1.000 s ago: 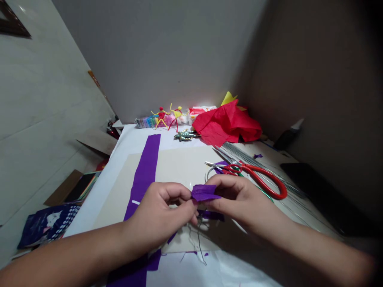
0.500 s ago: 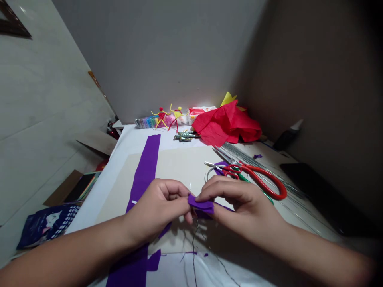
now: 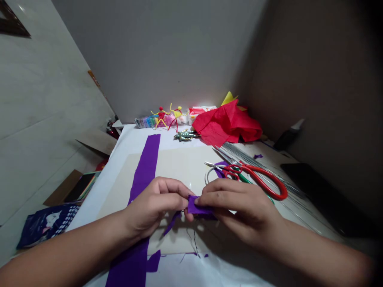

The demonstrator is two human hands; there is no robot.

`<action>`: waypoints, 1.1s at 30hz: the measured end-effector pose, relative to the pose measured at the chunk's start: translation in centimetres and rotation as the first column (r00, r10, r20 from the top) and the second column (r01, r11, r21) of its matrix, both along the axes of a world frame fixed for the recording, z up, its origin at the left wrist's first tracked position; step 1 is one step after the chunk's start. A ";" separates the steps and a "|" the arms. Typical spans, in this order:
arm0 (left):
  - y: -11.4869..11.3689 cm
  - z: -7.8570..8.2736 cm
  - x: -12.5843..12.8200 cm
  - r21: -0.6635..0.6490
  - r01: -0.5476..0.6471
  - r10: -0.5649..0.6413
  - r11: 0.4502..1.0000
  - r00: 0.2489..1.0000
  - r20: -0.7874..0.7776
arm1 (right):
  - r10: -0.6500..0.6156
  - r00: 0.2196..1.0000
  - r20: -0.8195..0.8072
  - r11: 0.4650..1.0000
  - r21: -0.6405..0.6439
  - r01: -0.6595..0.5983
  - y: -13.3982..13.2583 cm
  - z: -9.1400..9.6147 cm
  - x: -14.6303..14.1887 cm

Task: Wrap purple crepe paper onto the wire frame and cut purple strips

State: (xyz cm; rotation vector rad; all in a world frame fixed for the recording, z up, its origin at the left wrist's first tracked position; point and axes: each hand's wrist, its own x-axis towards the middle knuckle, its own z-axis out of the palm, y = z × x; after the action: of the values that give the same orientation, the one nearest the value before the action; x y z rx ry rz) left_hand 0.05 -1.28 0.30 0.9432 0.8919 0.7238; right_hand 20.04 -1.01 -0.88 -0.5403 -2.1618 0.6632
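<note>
Above the near edge of the cardboard sheet (image 3: 179,165), the left hand (image 3: 152,203) and right hand (image 3: 239,207) meet on a folded paper piece (image 3: 196,207), with a paper strip (image 3: 145,167) to their left, scissors (image 3: 257,177) to the right and crumpled tissue (image 3: 227,123) behind.

purple paper piece (image 3: 198,207) lower, folded tighter (tail (image 3: 171,224) now dangling)

Dim frame; light is falling from 12 o'clock, heavy vignetting is darkening 3 o'clock, edges are bending wide-angle.

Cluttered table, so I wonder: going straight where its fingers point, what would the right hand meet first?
Likely the left hand, just across the purple paper piece that it and the right hand pinch.
</note>
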 end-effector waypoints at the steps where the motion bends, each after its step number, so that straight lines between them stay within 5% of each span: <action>1: 0.0 0.0 0.0 -0.003 0.000 0.000 1.000 1.000 0.004 | 0.003 1.000 0.012 1.000 0.010 -0.003 0.0 0.1 0.1; 15: -0.4 1.1 0.0 0.142 0.080 -0.032 0.987 0.950 -0.310 | 0.018 0.990 0.139 1.000 0.015 -0.020 -0.6 0.6 0.5; 24: -0.6 2.0 0.2 0.396 0.143 0.125 0.907 0.807 -0.578 | 0.042 0.982 0.185 0.999 -0.002 -0.042 -0.6 0.8 0.5; 33: -0.9 2.8 0.3 0.448 0.173 0.172 0.877 0.758 -0.629 | 0.039 0.993 0.113 0.998 -0.045 -0.034 -1.6 2.1 0.4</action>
State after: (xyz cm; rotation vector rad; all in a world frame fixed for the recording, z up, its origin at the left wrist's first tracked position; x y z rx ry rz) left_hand 0.31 -2.21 3.13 1.7197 1.3586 0.6244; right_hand 20.48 -2.62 1.19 -0.5749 -2.2734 0.7155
